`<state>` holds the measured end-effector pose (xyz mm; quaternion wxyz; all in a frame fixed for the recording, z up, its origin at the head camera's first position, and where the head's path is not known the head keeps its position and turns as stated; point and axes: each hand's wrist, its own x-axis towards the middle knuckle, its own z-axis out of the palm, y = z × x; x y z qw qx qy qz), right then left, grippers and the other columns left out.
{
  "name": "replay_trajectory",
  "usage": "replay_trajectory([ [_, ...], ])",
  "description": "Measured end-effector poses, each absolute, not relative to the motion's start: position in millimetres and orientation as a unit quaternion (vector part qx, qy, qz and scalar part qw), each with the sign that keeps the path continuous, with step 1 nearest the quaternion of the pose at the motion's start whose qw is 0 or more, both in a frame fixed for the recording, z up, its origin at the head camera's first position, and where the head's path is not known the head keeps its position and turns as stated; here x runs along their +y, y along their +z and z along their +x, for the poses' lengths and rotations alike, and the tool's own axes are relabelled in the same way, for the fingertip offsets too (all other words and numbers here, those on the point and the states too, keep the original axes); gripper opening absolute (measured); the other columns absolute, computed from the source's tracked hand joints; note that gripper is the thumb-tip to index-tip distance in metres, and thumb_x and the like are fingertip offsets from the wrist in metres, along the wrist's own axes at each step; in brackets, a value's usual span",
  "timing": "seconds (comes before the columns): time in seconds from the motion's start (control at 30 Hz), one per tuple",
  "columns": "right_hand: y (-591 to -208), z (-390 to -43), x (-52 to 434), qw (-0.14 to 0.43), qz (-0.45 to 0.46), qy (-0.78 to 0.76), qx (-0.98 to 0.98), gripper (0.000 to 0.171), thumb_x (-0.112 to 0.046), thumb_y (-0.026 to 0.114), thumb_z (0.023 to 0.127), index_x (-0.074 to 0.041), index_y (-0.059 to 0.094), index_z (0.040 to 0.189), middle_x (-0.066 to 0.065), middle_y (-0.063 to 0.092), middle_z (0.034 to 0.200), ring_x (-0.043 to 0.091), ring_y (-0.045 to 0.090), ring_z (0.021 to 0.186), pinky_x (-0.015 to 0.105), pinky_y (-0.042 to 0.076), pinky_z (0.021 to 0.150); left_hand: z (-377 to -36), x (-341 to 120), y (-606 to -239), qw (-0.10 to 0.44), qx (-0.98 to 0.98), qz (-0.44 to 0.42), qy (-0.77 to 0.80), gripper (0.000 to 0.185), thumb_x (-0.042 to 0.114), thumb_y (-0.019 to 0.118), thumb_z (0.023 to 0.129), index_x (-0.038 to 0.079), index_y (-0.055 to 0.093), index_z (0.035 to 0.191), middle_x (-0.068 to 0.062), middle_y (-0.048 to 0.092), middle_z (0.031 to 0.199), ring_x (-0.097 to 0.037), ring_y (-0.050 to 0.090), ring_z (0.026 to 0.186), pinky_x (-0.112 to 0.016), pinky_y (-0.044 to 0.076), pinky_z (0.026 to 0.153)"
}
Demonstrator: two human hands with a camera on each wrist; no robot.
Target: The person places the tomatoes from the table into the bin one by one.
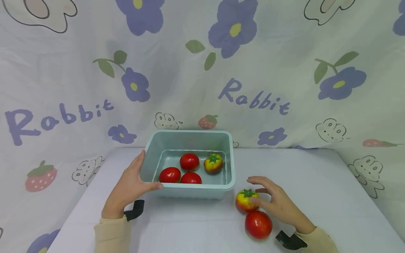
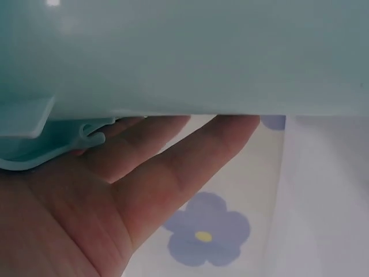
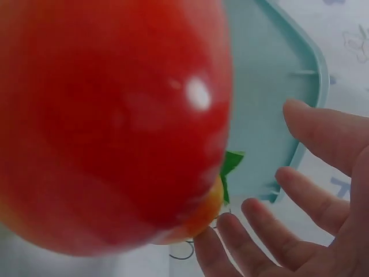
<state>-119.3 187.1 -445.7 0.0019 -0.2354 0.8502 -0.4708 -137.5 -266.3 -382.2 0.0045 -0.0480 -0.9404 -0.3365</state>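
Observation:
A pale green plastic bin (image 1: 190, 193) stands on the table. My left hand (image 1: 128, 188) holds its left front corner, thumb over the front rim and fingers along the side; in the left wrist view, fingers (image 2: 179, 173) touch the bin wall (image 2: 202, 57). At the bin's right front, a yellow-and-red tomato (image 1: 244, 203) with a green top lies against a larger red tomato (image 1: 258, 225). My right hand (image 1: 280, 205) is beside the yellow-and-red one, fingers spread and loosely bent. The red tomato (image 3: 115, 115) hides much of the other in the right wrist view.
Inside the bin lie three red tomatoes, one at the back (image 1: 189, 162), and a yellow-and-red tomato (image 1: 213, 163) at the right. A white cloth covers the table (image 1: 183, 228). Behind the bin hangs a printed curtain (image 1: 177, 84) with flowers and lettering.

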Motion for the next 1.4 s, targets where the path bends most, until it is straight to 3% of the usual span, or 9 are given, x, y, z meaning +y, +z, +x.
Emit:
replay_trajectory([
  [0.27, -449, -119, 189, 0.022, -0.226, -0.457, 0.86, 0.054, -0.025, 0.081, 0.087, -0.021, 0.057, 0.136, 0.002, 0.06, 0.135, 0.031, 0.058, 0.122, 0.05, 0.055, 0.092, -138, -265, -381, 0.002, -0.946, -0.041, -0.322, 0.13, 0.058, 0.083, 0.074, 0.004, 0.002, 0.161, -0.026, 0.019, 0.163, -0.049, 0.027, 0.143, -0.073, 0.034, 0.103],
  [0.5, -452, -121, 189, 0.044, -0.228, -0.437, 0.869, 0.057, -0.021, 0.081, 0.086, -0.01, 0.056, 0.137, 0.006, 0.06, 0.134, 0.03, 0.058, 0.121, 0.05, 0.055, 0.094, -138, -266, -382, 0.003, -0.947, -0.042, -0.32, 0.13, 0.058, 0.083, 0.074, 0.004, 0.002, 0.161, -0.027, 0.019, 0.162, -0.05, 0.027, 0.143, -0.073, 0.035, 0.103],
  [1.0, -461, -126, 191, 0.099, -0.206, -0.426, 0.875, 0.052, -0.033, 0.079, 0.088, -0.012, 0.061, 0.132, 0.001, 0.064, 0.129, 0.023, 0.061, 0.111, 0.035, 0.056, 0.091, -138, -265, -382, 0.005, -0.945, -0.04, -0.326, 0.128, 0.055, 0.083, 0.075, 0.004, 0.003, 0.161, -0.027, 0.02, 0.162, -0.05, 0.028, 0.142, -0.074, 0.035, 0.102],
  [1.4, -458, -123, 191, 0.071, -0.187, -0.442, 0.874, 0.054, -0.033, 0.081, 0.086, -0.014, 0.06, 0.132, 0.006, 0.061, 0.131, 0.03, 0.059, 0.115, 0.033, 0.06, 0.083, -138, -265, -384, 0.01, -0.943, -0.046, -0.33, 0.126, 0.051, 0.084, 0.076, 0.004, 0.004, 0.161, -0.027, 0.021, 0.162, -0.049, 0.03, 0.141, -0.073, 0.037, 0.101],
])
